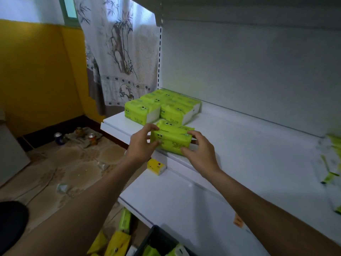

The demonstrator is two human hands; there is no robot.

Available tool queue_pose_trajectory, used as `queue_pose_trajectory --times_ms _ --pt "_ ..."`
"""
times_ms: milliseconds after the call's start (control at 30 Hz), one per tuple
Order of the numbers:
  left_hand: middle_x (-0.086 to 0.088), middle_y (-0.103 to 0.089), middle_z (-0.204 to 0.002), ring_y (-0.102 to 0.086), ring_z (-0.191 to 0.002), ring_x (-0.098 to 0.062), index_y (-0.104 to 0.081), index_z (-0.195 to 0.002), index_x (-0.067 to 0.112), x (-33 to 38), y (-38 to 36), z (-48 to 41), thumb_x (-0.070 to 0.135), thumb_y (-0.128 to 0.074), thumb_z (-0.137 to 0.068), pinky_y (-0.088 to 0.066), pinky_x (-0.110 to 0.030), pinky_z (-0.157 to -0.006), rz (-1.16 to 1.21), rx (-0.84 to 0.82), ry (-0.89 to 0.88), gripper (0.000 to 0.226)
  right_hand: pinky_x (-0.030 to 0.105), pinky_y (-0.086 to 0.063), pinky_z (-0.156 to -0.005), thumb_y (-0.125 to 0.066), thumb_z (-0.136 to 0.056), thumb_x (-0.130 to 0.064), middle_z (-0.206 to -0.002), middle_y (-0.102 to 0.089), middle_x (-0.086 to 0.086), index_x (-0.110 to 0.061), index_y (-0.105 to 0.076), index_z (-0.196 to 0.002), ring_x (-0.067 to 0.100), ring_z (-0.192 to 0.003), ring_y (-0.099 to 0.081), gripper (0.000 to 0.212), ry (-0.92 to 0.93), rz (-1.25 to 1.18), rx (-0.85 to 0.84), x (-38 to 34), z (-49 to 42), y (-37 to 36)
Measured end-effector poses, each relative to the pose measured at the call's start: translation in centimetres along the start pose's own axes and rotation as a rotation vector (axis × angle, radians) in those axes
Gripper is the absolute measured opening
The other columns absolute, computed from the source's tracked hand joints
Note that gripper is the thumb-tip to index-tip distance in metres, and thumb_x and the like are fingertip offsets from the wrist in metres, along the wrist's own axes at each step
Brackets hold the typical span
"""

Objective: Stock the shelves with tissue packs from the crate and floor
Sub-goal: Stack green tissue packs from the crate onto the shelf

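Here, green tissue pack [170, 138] clamped between left grip [140, 145] and right grip [200, 154].

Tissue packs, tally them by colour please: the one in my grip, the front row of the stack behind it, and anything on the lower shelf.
Green tissue packs: 3, the held pack between left hand and right hand, plus front-left pack and front-right pack
Yellow tissue pack: 1, on the lower shelf
Total: 4
Packs further back overlap too much to count.
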State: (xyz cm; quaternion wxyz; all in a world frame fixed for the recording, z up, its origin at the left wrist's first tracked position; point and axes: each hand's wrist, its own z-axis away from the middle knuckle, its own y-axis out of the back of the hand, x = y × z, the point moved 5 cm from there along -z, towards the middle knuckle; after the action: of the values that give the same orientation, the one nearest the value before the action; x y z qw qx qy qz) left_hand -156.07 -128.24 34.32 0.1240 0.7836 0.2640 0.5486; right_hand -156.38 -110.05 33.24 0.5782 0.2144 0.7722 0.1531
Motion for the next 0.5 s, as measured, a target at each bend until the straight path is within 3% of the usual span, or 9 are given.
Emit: queue_pose_trajectory --times_ms 100,200,267,367,500 --pt "-0.010 -0.058 -0.123 -0.057 -0.111 -0.027 -0.047 -0.125 0.017 -1.5 -0.1 -1.1 0.008 -0.064 -0.084 -0.049 -0.035 -0.087 -0.061 0.002 0.051 0.045 0.019 -0.036 -0.087 -0.067 -0.077 -0.010 -0.120 -0.054 0.009 -0.015 -0.052 -0.125 0.021 -0.112 -0.051 0.051 -0.003 0.047 0.014 -0.1 -1.9 -1.9" --pt "-0.013 -0.047 -0.136 -0.050 -0.120 -0.031 -0.028 -0.142 0.019 -2.2 -0.2 -1.2 0.012 -0.061 -0.087 -0.043 -0.036 -0.091 -0.132 -0.033 0.097 0.064 0.013 -0.030 -0.079 -0.066 -0.080 -0.009 -0.120 -0.046 0.012 -0.011 -0.050 -0.126 0.024 -0.111 -0.048 0.049 -0.014 0.081 0.013 -0.4 -3.7 -3.0" --pt "-0.016 -0.042 -0.140 -0.046 -0.123 -0.031 -0.024 -0.143 0.013 -2.7 -0.3 -0.8 0.013 -0.058 -0.089 -0.040 -0.035 -0.094 -0.176 -0.070 0.158 0.065 0.018 -0.033 -0.084 -0.065 -0.082 -0.009 -0.122 -0.043 0.013 -0.011 -0.049 -0.126 0.028 -0.112 -0.048 0.048 -0.041 0.109 0.023 -0.5 -5.0 -3.4" --pt "-0.012 -0.048 -0.137 -0.049 -0.120 -0.028 -0.036 -0.137 0.011 -3.2 -0.5 -0.2 0.012 -0.055 -0.090 -0.037 -0.026 -0.090 -0.256 -0.120 0.141 0.051 0.029 -0.040 -0.091 -0.068 -0.082 -0.014 -0.125 -0.041 0.013 -0.014 -0.048 -0.126 0.032 -0.109 -0.051 0.049 -0.082 0.167 0.038 -0.5 -6.3 -4.1" --pt "-0.005 -0.057 -0.128 -0.053 -0.113 -0.023 -0.052 -0.127 0.017 -3.0 -0.5 -0.6 0.012 -0.055 -0.088 -0.036 -0.024 -0.085 -0.307 -0.097 0.074 0.039 0.032 -0.042 -0.093 -0.069 -0.081 -0.010 -0.124 -0.041 0.014 -0.011 -0.048 -0.126 0.031 -0.107 -0.052 0.050 -0.093 0.093 0.025 -0.3 -7.0 -5.2"
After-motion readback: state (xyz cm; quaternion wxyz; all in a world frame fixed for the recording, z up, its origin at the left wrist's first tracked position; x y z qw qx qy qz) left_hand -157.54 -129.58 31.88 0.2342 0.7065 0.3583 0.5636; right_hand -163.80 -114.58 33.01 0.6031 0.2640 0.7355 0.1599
